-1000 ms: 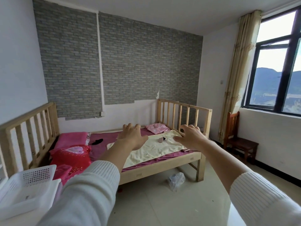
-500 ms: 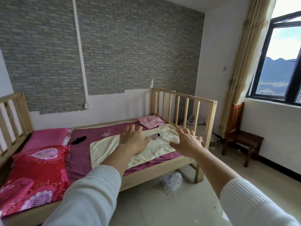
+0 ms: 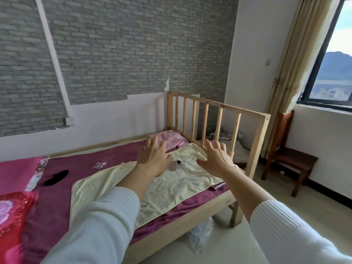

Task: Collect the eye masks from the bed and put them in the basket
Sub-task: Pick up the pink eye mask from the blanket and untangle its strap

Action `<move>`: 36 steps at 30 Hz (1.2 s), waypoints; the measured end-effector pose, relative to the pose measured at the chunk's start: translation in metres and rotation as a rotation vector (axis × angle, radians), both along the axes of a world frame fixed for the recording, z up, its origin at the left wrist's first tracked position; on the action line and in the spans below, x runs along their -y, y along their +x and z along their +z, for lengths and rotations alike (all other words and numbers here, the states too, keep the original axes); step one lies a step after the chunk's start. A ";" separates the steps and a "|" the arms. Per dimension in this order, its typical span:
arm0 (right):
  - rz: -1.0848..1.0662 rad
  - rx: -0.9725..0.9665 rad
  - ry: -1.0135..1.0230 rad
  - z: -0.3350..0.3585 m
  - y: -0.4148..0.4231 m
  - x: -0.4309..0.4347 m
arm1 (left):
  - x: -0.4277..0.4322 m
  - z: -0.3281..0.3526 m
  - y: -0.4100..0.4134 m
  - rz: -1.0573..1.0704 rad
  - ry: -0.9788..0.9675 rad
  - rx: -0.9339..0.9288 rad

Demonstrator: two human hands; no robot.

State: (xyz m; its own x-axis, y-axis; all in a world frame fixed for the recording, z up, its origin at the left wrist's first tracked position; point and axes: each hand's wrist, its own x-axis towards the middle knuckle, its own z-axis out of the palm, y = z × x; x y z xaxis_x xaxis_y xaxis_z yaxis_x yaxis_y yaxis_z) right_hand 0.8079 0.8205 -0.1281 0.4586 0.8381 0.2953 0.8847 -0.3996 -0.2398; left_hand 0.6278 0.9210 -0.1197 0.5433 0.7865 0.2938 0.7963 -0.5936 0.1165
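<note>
Wooden bed [image 3: 198, 222], cream blanket [image 3: 171, 189], grey brick wall [image 3: 133, 44].

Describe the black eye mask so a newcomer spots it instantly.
Start at the wooden slatted bed and go to its pillow end, away from the cream towel. On the bare maroon sheet beside the pink pillow lies the flat black eye mask, the only black thing there.
</note>
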 end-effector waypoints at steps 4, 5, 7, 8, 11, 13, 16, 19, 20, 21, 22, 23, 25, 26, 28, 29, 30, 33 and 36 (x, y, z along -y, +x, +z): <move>0.004 0.004 -0.061 -0.028 0.066 -0.078 | -0.080 -0.027 0.067 -0.010 -0.026 0.002; 0.001 -0.006 -0.072 -0.033 0.081 -0.096 | -0.097 -0.033 0.082 -0.008 -0.037 -0.001; -0.001 -0.030 -0.083 -0.048 0.123 -0.140 | -0.139 -0.050 0.121 0.003 -0.070 0.001; 0.003 -0.040 -0.093 -0.055 0.142 -0.162 | -0.159 -0.057 0.140 0.010 -0.085 -0.002; 0.022 -0.064 -0.167 -0.078 0.195 -0.222 | -0.215 -0.083 0.187 0.037 -0.155 -0.004; 0.020 -0.087 -0.215 -0.096 0.227 -0.261 | -0.249 -0.105 0.210 0.057 -0.197 -0.006; 0.024 -0.127 -0.302 -0.132 0.258 -0.309 | -0.294 -0.144 0.232 0.069 -0.279 -0.071; 0.040 -0.159 -0.405 -0.175 0.281 -0.354 | -0.341 -0.185 0.250 0.111 -0.387 -0.115; 0.046 -0.176 -0.433 -0.189 0.289 -0.372 | -0.358 -0.199 0.257 0.129 -0.423 -0.123; 0.053 -0.193 -0.454 -0.203 0.297 -0.389 | -0.375 -0.213 0.264 0.141 -0.455 -0.132; 0.060 -0.206 -0.475 -0.216 0.304 -0.407 | -0.392 -0.227 0.271 0.149 -0.486 -0.140; 0.063 -0.214 -0.496 -0.228 0.311 -0.424 | -0.408 -0.241 0.279 0.156 -0.518 -0.140; 0.047 -0.243 -0.531 -0.252 0.324 -0.456 | -0.439 -0.268 0.295 0.176 -0.596 -0.127; 0.038 -0.267 -0.545 -0.265 0.331 -0.472 | -0.455 -0.282 0.303 0.185 -0.638 -0.119; 0.039 -0.307 -0.596 -0.289 0.341 -0.501 | -0.480 -0.311 0.317 0.201 -0.723 -0.117; 0.037 -0.325 -0.622 -0.303 0.346 -0.513 | -0.491 -0.326 0.324 0.205 -0.760 -0.120; 0.038 -0.335 -0.635 -0.317 0.350 -0.526 | -0.502 -0.341 0.330 0.217 -0.790 -0.112; 0.052 -0.358 -0.692 -0.364 0.361 -0.560 | -0.527 -0.391 0.346 0.232 -0.853 -0.104; 0.077 -0.366 -0.748 -0.408 0.373 -0.590 | -0.538 -0.439 0.357 0.151 -0.848 -0.181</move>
State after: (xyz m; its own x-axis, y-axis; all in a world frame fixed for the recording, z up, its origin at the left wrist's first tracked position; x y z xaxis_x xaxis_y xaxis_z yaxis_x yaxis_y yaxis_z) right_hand 1.1810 1.4103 -0.5365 0.3506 0.7869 -0.5079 0.8342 -0.5089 -0.2126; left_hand 0.9843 1.4594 -0.5589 0.3971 0.7681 -0.5023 0.9084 -0.2512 0.3341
